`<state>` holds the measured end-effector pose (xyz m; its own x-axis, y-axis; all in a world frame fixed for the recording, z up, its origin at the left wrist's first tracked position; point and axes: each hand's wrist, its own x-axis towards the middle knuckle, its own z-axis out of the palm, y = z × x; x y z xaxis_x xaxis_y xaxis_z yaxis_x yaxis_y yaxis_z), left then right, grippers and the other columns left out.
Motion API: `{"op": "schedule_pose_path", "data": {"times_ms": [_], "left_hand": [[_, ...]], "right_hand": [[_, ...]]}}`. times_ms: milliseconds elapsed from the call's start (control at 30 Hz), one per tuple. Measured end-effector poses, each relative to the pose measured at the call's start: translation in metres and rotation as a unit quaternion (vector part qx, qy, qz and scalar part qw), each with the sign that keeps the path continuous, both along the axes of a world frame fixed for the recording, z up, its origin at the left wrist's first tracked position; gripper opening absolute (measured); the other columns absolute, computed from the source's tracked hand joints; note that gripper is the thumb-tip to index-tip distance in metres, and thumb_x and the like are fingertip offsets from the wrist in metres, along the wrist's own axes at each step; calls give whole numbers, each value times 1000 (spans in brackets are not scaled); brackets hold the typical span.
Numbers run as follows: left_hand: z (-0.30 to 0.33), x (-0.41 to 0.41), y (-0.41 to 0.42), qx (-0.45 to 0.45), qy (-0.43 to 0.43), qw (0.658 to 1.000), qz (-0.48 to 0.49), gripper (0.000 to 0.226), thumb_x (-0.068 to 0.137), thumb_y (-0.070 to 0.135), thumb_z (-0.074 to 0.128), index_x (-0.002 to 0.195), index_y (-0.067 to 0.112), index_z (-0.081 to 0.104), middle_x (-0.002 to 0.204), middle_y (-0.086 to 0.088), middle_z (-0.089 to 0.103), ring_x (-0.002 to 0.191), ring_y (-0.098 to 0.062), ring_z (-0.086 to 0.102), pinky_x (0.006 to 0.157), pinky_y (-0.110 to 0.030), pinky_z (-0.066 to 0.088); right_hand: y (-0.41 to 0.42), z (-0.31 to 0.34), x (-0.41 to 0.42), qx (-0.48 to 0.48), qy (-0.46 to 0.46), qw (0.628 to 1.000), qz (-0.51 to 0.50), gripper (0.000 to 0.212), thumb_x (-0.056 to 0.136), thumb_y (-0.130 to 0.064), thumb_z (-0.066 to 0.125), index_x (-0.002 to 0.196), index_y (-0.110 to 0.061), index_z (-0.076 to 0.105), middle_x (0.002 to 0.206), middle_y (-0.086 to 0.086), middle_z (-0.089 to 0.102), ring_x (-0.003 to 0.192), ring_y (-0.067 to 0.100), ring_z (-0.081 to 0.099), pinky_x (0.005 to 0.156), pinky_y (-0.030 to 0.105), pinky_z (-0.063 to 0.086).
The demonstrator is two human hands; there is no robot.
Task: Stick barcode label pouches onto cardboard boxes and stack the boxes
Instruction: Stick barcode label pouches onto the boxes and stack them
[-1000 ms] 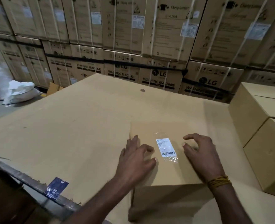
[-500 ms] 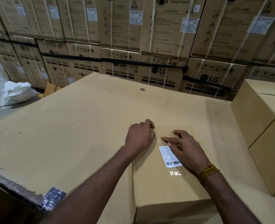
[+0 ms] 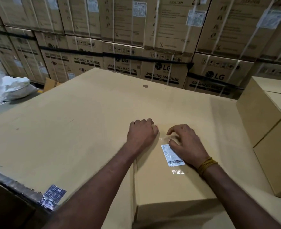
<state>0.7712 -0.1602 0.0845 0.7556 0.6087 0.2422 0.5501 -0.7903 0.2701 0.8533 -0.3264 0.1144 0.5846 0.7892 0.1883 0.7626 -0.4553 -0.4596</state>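
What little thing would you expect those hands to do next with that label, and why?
Probably slide the right hand down the label pouch to press its near end flat. Its fingers rest only on the upper part, and the clear plastic below the barcode glints on the cardboard box. The left hand steadies the far corner.

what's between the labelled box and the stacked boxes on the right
Nothing visible. The box under both hands sits on the big cardboard surface, and only bare cardboard lies between it and the stacked boxes to its right.
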Motion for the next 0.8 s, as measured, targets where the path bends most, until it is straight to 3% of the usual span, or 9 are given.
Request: {"op": "schedule_pose_path", "data": {"times_ms": [133, 333, 500, 667, 800], "left_hand": [[2, 1, -2, 13, -11, 1000, -3, 40, 100, 38, 34, 120, 18, 61, 116, -8, 69, 106, -32, 60, 92, -39, 39], [0, -1, 0, -14, -7, 1000, 5, 37, 101, 38, 39, 126, 19, 60, 122, -7, 67, 113, -32, 58, 98, -39, 35], [2, 0, -1, -30, -3, 999, 9, 37, 101, 39, 38, 126, 21, 60, 123, -5, 67, 114, -30, 57, 99, -39, 34], [4, -1, -2, -51, 3, 999, 14, 38, 101, 40, 38, 128, 22, 59, 125, -4, 65, 117, -29, 56, 102, -40, 32], [6, -1, -5, -55, 4, 998, 15, 38, 101, 40, 38, 128, 22, 59, 125, -4, 65, 117, -29, 56, 103, -41, 32]], "right_hand": [[-1, -5, 5, 20, -3, 1000, 7, 18, 85, -24, 62, 95, -39, 63, 118, -13, 46, 111, 13, 47, 94, 33, 37], [4, -4, 4, -22, 1, 1000, 6, 30, 87, -26, 57, 112, -42, 62, 143, -2, 39, 135, 18, 35, 101, 36, 29], [4, -3, 5, -22, 9, 1000, 1, 18, 89, -27, 60, 104, -35, 62, 146, -1, 39, 135, 19, 35, 102, 34, 27], [2, 1, 4, -47, 20, 999, 16, 30, 91, -27, 56, 118, -38, 58, 154, -1, 30, 142, 19, 29, 110, 38, 23], [1, 1, 3, -39, 27, 999, 13, 23, 91, -26, 55, 110, -36, 59, 155, -1, 30, 142, 19, 29, 109, 38, 23]]}}
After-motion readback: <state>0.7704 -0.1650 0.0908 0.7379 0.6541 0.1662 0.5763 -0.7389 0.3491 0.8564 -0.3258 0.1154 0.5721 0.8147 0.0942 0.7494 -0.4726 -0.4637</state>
